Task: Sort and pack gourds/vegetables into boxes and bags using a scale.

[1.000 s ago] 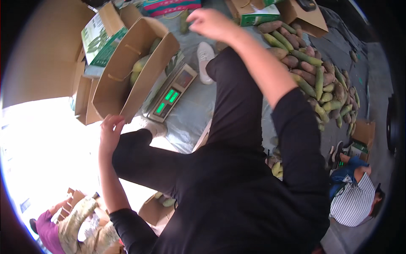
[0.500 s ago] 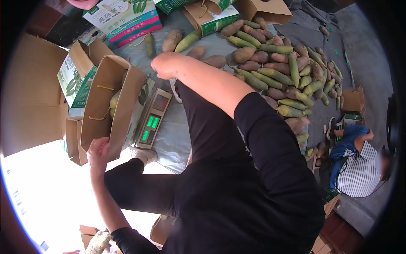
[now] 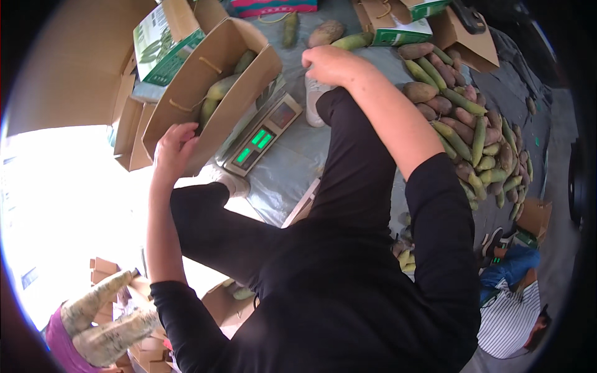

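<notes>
My left hand (image 3: 174, 148) is at the near end of an open cardboard box (image 3: 208, 78), fingers slightly bent and thumb apart. The box has yellow cord handles and holds green radishes (image 3: 219, 90). It stands by a scale (image 3: 264, 133) with lit green digits; whether it rests on the scale is hidden. My right hand (image 3: 333, 65) is out over my white shoe (image 3: 316, 99), its fingers curled under and mostly hidden. What they hold, if anything, does not show. Just beyond them a reddish-brown root (image 3: 326, 33) and a green radish (image 3: 353, 41) lie on the plastic sheet.
A large pile of green radishes and reddish-brown roots (image 3: 463, 118) spreads to the right. Green-and-white cartons (image 3: 165, 43) stand at the far left, another carton (image 3: 398, 31) at the back. A person in a striped shirt (image 3: 513, 320) is lower right, another in patterned trousers (image 3: 102, 311) lower left.
The view has shifted, so box, scale and pile appear farther right and higher. Both hands keep about the same places relative to the box and the roots. More of the box's inside shows.
</notes>
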